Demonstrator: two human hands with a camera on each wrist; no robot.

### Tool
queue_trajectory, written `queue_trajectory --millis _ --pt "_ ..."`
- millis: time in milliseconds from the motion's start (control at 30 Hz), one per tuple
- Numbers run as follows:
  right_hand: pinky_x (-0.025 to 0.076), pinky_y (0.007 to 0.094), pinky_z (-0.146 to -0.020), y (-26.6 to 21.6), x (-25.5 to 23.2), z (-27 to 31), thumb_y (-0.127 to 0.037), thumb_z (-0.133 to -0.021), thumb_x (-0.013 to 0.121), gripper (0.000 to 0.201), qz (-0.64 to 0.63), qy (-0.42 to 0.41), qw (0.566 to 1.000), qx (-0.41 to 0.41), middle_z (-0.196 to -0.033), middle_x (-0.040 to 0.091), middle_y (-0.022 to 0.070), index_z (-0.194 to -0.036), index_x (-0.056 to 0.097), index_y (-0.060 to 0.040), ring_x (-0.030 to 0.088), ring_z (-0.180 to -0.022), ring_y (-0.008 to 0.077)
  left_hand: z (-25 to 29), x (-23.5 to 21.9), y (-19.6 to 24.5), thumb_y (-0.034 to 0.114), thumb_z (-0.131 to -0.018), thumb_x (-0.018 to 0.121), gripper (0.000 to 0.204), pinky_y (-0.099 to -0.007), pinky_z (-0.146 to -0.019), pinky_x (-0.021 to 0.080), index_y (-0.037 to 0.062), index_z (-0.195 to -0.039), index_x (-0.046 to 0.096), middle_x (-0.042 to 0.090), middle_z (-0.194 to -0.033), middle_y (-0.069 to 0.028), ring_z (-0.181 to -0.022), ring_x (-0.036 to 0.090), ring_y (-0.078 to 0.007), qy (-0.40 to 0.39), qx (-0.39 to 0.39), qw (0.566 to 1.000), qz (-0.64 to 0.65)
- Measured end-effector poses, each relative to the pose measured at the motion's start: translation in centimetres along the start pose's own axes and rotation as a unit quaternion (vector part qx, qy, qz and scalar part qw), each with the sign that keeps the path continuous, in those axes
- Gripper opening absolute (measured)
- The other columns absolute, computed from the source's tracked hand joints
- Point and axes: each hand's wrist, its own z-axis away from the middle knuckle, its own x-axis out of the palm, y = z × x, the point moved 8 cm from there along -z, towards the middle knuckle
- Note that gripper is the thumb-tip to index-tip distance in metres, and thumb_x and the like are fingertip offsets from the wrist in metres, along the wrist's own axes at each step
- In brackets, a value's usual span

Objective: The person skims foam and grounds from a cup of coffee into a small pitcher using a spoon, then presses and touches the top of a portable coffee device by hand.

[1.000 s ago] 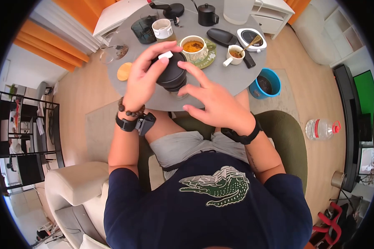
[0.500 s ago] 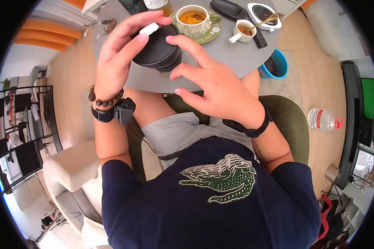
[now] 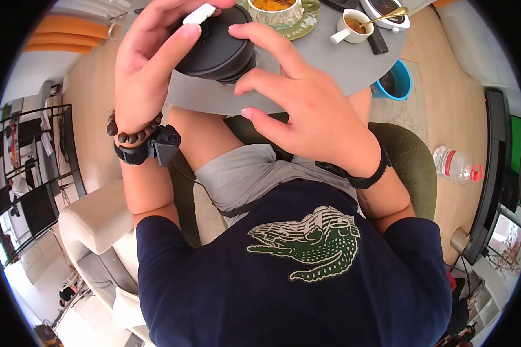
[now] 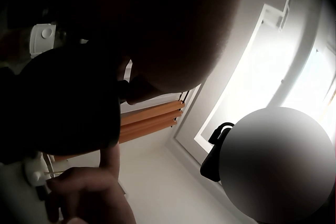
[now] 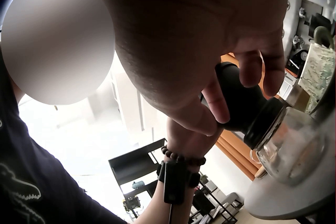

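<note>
A black-topped jar (image 3: 217, 55) is in front of me at the near edge of the grey table. In the right wrist view its clear glass base (image 5: 291, 148) shows below the black body. My left hand (image 3: 145, 63) is over the left side of the black top, pinching a small white piece (image 3: 199, 14) between thumb and fingers. My right hand (image 3: 312, 104) comes in from the other side, fingers spread and loosely bent, the index fingertip at the top's rim. In the left wrist view the jar's top (image 4: 73, 98) is dark and shadowed.
Beyond the jar, a patterned cup (image 3: 278, 17) with orange-brown contents sits on a green saucer (image 3: 307, 26). To its right are a small white pitcher (image 3: 342, 36) with a golden spoon (image 3: 388, 15) and a white scale (image 3: 400, 23). A blue bucket (image 3: 408, 81) stands beside the table.
The head view has tilted down and come closer, so the back of the table has left view. Both hands keep much the same pose around the black top.
</note>
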Motion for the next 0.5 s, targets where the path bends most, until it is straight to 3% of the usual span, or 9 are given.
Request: queue_trajectory --millis 33,100,133,200,500 --pt "0.060 0.0448 -0.077 -0.1 -0.1 0.0 -0.012 -0.089 0.082 0.018 0.005 -0.001 1.000 0.004 -0.168 0.052 0.0047 -0.103 0.070 -0.0088 0.077 -0.099 0.0301 -0.2 0.3 0.0 0.021 -0.103 0.080 0.055 -0.0415 -0.113 0.054 -0.0060 -0.149 0.065 0.075 -0.143 -0.0194 -0.126 0.072 -0.0274 -0.003 0.002 1.000 0.000" --pt "0.060 0.0448 -0.077 -0.3 -0.2 0.1 -0.012 -0.089 0.081 0.017 0.004 0.001 1.000 0.009 -0.168 0.053 0.0047 -0.102 0.070 -0.0090 0.077 -0.098 0.0303 -0.4 1.3 1.4 0.027 -0.100 0.085 0.064 -0.0390 -0.114 0.053 -0.0047 -0.151 0.064 0.074 -0.145 -0.0201 -0.129 0.070 -0.0277 -0.017 0.087 0.996 -0.020" --pt "0.060 0.0448 -0.077 -0.3 -0.2 0.1 -0.013 -0.090 0.081 0.017 0.000 0.000 1.000 0.013 -0.168 0.053 0.0047 -0.102 0.070 -0.0092 0.077 -0.097 0.0304 -0.8 1.0 1.3 0.027 -0.100 0.085 0.064 -0.0390 -0.114 0.053 -0.0047 -0.151 0.064 0.074 -0.145 -0.0201 -0.129 0.070 -0.0277 -0.018 0.088 0.996 -0.019" --pt "0.060 0.0428 -0.077 -0.1 -0.2 0.3 -0.011 -0.088 0.083 0.021 0.004 -0.013 1.000 0.018 -0.170 0.051 0.0055 -0.105 0.071 -0.0104 0.076 -0.098 0.0286 -1.6 1.2 0.4 0.009 -0.112 0.061 0.053 -0.0405 -0.123 0.049 -0.0051 -0.163 0.051 0.068 -0.155 -0.0248 -0.143 0.065 -0.0268 -0.100 0.058 0.993 -0.028" --pt "0.060 0.0417 -0.078 -0.6 -0.3 0.5 -0.011 -0.088 0.085 0.023 0.027 -0.006 0.999 0.020 -0.172 0.050 0.0048 -0.107 0.072 -0.0115 0.075 -0.100 0.0277 -1.7 1.3 0.4 0.006 -0.110 0.065 0.053 -0.0393 -0.122 0.050 -0.0041 -0.161 0.053 0.069 -0.155 -0.0224 -0.142 0.065 -0.0244 -0.093 0.049 0.994 -0.013"
